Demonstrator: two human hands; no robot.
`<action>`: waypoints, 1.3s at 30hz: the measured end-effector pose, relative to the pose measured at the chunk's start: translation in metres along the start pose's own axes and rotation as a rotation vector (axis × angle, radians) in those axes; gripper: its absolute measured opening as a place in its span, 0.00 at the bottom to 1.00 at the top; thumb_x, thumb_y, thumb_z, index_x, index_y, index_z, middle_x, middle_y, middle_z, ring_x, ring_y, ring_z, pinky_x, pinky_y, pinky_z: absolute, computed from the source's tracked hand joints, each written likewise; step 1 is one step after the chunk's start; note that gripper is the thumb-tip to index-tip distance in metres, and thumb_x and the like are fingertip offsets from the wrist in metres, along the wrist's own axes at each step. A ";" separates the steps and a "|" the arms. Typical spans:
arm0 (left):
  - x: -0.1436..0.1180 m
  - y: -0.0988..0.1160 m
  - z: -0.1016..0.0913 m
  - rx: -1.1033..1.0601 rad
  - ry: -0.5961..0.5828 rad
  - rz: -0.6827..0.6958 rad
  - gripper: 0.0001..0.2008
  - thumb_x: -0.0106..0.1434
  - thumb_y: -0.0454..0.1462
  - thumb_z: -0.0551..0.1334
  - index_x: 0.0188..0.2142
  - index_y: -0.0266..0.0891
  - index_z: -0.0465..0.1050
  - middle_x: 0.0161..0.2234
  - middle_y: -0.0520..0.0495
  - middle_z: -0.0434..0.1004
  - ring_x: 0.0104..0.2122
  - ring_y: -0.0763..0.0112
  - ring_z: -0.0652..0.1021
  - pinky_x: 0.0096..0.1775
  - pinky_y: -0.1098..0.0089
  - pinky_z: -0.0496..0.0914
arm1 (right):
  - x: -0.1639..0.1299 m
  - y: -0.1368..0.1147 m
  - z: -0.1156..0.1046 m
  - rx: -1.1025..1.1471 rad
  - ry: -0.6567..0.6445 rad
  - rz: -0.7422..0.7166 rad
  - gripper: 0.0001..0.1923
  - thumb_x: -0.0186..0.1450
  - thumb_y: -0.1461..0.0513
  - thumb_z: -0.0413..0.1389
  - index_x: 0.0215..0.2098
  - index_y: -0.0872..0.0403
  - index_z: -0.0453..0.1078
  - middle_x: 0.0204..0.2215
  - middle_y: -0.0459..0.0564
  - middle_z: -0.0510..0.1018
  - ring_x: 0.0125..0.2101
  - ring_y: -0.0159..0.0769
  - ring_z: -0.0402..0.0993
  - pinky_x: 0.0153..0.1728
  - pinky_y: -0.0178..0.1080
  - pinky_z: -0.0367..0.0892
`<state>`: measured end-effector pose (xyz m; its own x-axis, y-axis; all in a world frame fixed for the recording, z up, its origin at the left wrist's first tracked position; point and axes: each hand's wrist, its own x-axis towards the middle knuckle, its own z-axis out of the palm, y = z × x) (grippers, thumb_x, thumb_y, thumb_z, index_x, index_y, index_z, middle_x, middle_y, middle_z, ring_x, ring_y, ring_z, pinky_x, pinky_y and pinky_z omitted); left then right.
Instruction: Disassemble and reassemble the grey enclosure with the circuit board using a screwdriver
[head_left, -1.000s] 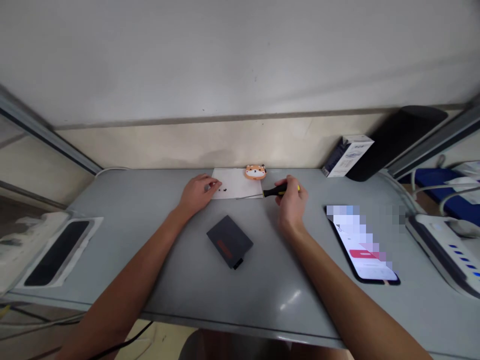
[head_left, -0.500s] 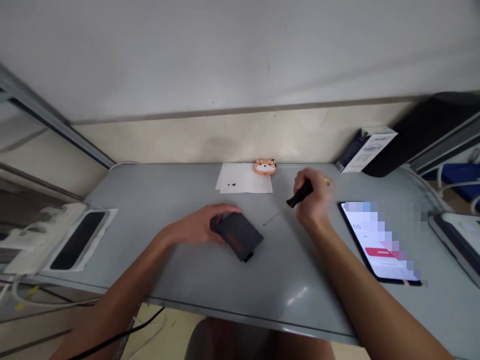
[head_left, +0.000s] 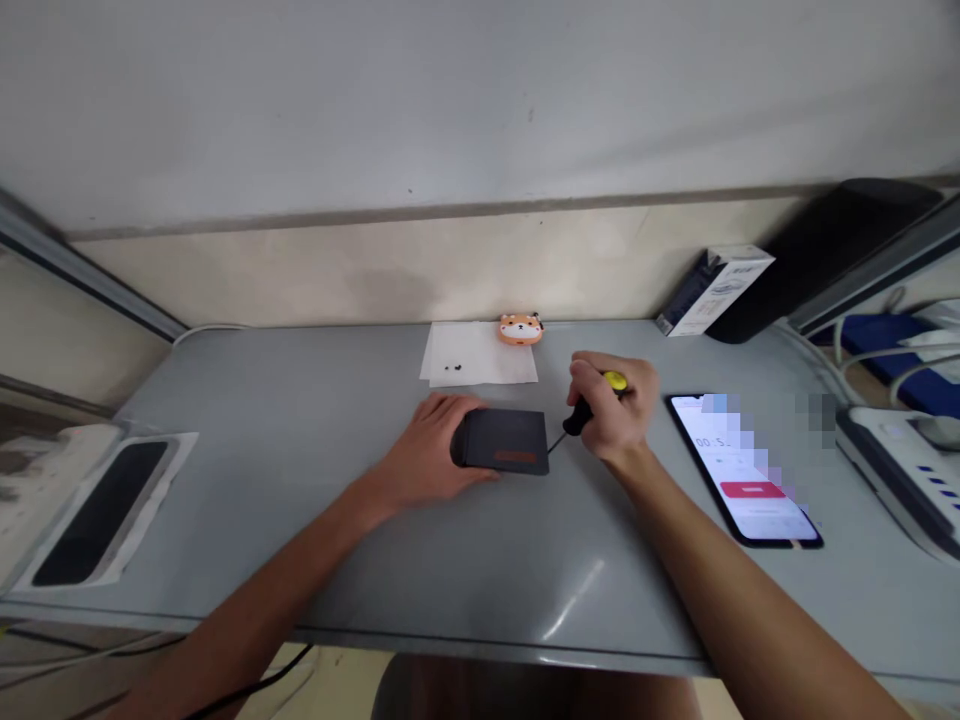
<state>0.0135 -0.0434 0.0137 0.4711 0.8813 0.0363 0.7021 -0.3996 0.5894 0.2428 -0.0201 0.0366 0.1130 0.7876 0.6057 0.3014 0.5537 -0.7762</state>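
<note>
Writing: the dark box (head_left: 504, 441) carries a red label strip on its near face, too small to read; the phone (head_left: 742, 468) screen shows a timer beginning "00:5" above a red button, the rest blurred; print on the carton (head_left: 712, 290) at the back right is illegible. Box lies flat at mid-table (head_left: 300, 520), just in front of the paper (head_left: 480, 352). Left hand (head_left: 431, 455) rests on the box's left end, fingers curled loosely over its edge, touching rather than gripping tight. Right hand (head_left: 611, 415) is closed around the screwdriver (head_left: 592, 400) (black handle, yellow cap up); its thin shaft slants down-left, tip at or touching the box's right edge, cannot tell which. Around: small dark screws (head_left: 452, 367) on the paper, an orange animal-face trinket (head_left: 520, 328) at its far corner, a black cylinder (head_left: 817, 250) behind the carton, a power strip (head_left: 907, 470) far right, a black tray (head_left: 97, 510) far left. Nothing lies between hands and box. Versus 0.5 s ago: box turned square to the table edge and nearer the paper; screwdriver tip brought in from open table to the box.
</note>
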 end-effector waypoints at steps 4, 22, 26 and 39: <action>0.000 -0.006 0.003 0.002 0.023 0.035 0.35 0.55 0.48 0.79 0.58 0.46 0.71 0.55 0.42 0.77 0.57 0.48 0.73 0.60 0.48 0.71 | 0.002 0.010 -0.003 -0.030 0.206 -0.030 0.21 0.63 0.65 0.52 0.12 0.51 0.59 0.11 0.42 0.58 0.15 0.29 0.54 0.20 0.40 0.47; -0.007 -0.017 0.006 0.024 0.060 0.046 0.41 0.55 0.48 0.79 0.65 0.48 0.69 0.61 0.43 0.75 0.62 0.47 0.72 0.66 0.46 0.66 | -0.028 -0.023 0.035 -0.114 -0.097 -0.268 0.19 0.71 0.66 0.50 0.21 0.51 0.61 0.17 0.41 0.65 0.18 0.27 0.61 0.22 0.35 0.56; -0.007 -0.017 0.007 0.005 0.083 0.031 0.39 0.52 0.49 0.80 0.61 0.47 0.71 0.59 0.44 0.76 0.61 0.47 0.73 0.65 0.46 0.67 | -0.025 -0.021 0.032 -0.080 -0.104 -0.225 0.20 0.71 0.65 0.49 0.20 0.51 0.61 0.16 0.42 0.66 0.18 0.27 0.61 0.22 0.35 0.56; -0.010 -0.017 0.002 -0.027 0.092 0.080 0.27 0.58 0.46 0.77 0.53 0.46 0.73 0.55 0.44 0.77 0.58 0.50 0.74 0.63 0.46 0.67 | -0.018 -0.020 0.026 -0.092 -0.015 -0.247 0.22 0.71 0.65 0.48 0.18 0.51 0.60 0.14 0.42 0.65 0.16 0.27 0.59 0.21 0.36 0.53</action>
<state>-0.0022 -0.0456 0.0021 0.4730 0.8669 0.1573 0.6490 -0.4636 0.6032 0.2106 -0.0386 0.0366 0.0118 0.6356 0.7719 0.4027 0.7036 -0.5855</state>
